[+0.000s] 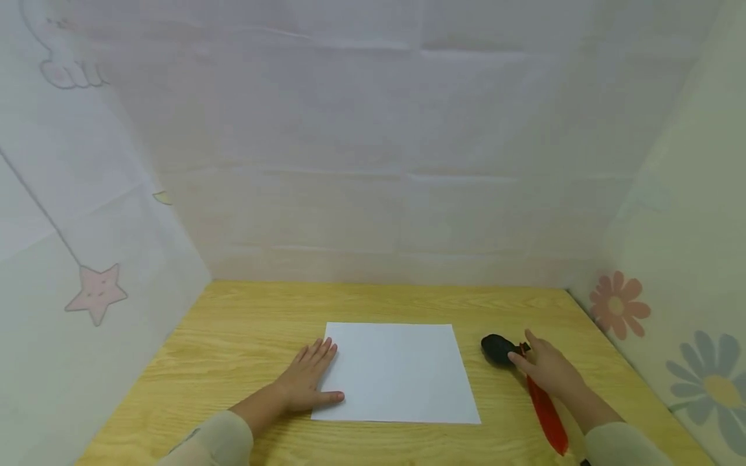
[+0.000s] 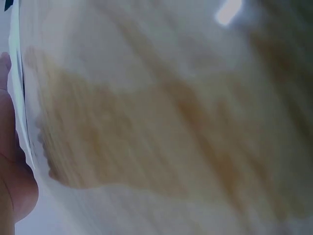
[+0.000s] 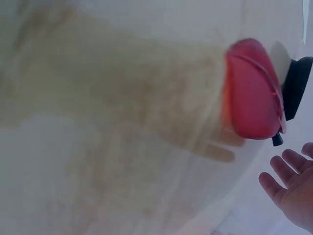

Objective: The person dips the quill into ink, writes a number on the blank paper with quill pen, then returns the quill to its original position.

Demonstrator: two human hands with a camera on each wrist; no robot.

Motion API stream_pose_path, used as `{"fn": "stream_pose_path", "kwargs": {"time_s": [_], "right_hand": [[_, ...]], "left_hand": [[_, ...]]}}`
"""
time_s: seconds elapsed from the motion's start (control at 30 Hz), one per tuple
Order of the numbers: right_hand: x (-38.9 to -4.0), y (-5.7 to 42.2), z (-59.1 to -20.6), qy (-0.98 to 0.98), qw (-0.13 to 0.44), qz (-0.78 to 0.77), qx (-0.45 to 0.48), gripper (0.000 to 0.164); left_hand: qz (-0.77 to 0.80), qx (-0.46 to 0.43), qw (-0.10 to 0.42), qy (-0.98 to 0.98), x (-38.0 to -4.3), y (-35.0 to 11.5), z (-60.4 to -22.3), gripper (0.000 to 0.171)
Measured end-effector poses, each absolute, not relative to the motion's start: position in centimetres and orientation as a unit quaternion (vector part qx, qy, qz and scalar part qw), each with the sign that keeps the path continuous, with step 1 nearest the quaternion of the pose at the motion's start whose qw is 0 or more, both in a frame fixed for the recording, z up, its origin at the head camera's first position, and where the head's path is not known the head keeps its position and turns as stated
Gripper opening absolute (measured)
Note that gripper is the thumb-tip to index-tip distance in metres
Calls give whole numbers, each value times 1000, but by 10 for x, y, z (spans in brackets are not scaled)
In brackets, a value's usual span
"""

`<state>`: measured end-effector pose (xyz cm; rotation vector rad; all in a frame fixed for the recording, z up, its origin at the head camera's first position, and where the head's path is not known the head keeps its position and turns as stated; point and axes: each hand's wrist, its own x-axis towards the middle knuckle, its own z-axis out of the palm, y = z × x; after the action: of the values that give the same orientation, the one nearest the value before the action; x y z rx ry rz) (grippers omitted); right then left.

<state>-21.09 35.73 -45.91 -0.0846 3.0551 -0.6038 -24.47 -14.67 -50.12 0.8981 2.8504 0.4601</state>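
A white sheet of paper (image 1: 402,375) lies flat on the wooden table. My left hand (image 1: 309,380) rests on the paper's left edge with fingers extended and thumb spread over the lower corner; the left wrist view shows part of this hand (image 2: 14,181) at its left edge. On the right lies a black rounded, bulb-like thing (image 1: 497,349) beside a long red piece (image 1: 546,414). My right hand (image 1: 550,367) is over their meeting point, thumb and forefinger apart. In the right wrist view, its fingers are loosely spread near the red piece (image 3: 254,93), gripping nothing visible.
The light wood-grain table (image 1: 262,310) is bounded by a pale cloth (image 1: 373,162) at the back and on both sides. Printed flowers (image 1: 619,304) mark the right side and a star (image 1: 96,293) the left.
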Motion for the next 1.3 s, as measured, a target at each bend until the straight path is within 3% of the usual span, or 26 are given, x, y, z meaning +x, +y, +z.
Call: {"fn": "stream_pose_path", "kwargs": {"time_s": [1.0,1.3], "right_hand": [[-204,362,-467,980,29,-195,18,80],[-205,361,-472,975,23,-221,33,58]], "left_hand": [[142,309,90,936,-238,-148,-495,102],[129,308,94,938,-238,-149,-494,101]]}}
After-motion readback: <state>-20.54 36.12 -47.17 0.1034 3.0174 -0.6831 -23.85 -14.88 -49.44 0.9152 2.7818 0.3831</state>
